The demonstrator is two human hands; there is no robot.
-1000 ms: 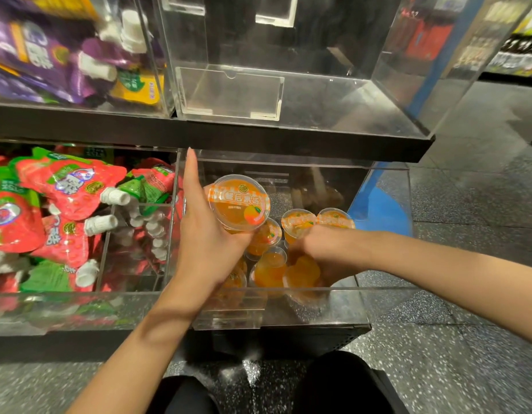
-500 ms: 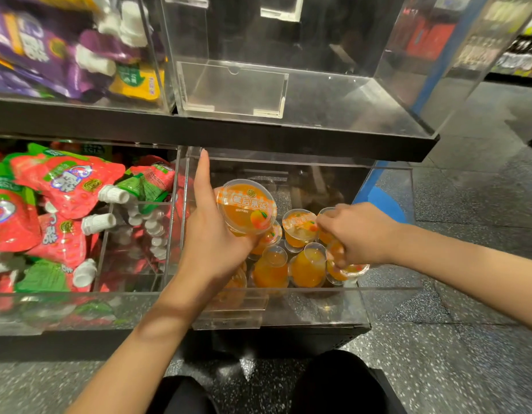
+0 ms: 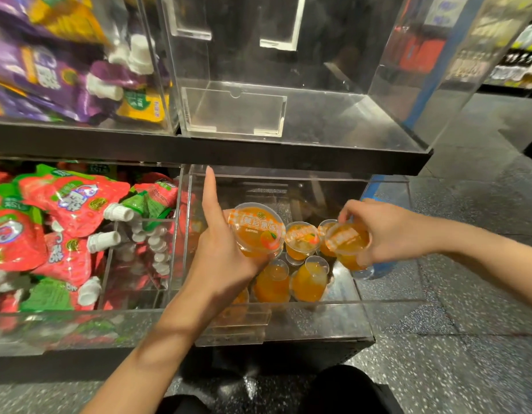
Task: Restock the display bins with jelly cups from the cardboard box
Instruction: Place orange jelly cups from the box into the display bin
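Left hand (image 3: 225, 255) is cupped around a big orange jelly cup (image 3: 256, 229), lid facing up toward the camera, with the index finger sticking straight up along the bin's left wall. Right hand (image 3: 381, 228) is reaching in from the right side and has its fingers pinched around a smaller jelly cup (image 3: 347, 238), tilted, held above the right end of the pile.

Both hands are over the clear bin (image 3: 288, 321) on the lower shelf. Inside it there's a little cluster of orange cups (image 3: 300, 279) already sitting on the bottom, some upright, a couple lying on their sides (all bunched toward the middle, touching each other).

Next bin over to the left is stuffed with red and green strawberry pouches (image 3: 67, 204) with white caps. Above that, purple pouches (image 3: 49, 76) in the upper left bin. The upper clear bin (image 3: 318, 121) right above the jelly one has only a label holder on its front. Speckled dark floor (image 3: 453, 339) off to the right.
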